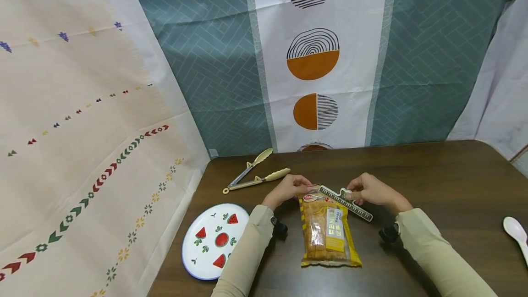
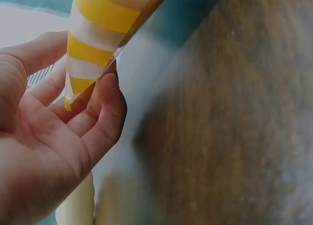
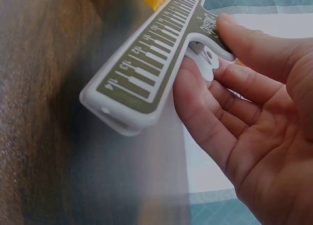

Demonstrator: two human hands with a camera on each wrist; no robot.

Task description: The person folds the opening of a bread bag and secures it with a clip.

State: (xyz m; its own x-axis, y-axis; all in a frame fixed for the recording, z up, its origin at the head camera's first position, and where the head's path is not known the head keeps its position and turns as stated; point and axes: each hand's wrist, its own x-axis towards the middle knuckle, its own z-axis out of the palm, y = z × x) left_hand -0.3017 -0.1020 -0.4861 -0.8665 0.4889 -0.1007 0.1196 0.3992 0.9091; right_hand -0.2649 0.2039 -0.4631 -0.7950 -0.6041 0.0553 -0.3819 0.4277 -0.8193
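Observation:
A yellow-edged plastic bag of bread (image 1: 317, 230) lies on the brown table, its top end pointing away from me. My left hand (image 1: 290, 190) holds the bag's upper left corner; in the left wrist view the fingers curl about the yellow-and-white striped corner (image 2: 90, 51). My right hand (image 1: 371, 190) pinches the handle of a long bag clip (image 1: 345, 202) printed like piano keys with numbers. The clip (image 3: 146, 58) slants across the bag's upper right, its lower right end sticking out past the bag. Whether its jaws bite the bag cannot be made out.
A white plate (image 1: 198, 260) with watermelon prints and a blue rim stands on the left, partly behind the left sleeve. Cream-tipped tongs (image 1: 247, 182) lie spread near the table's back edge. At the far right is a white spoon (image 1: 514, 229). Patterned cloths hang behind and left.

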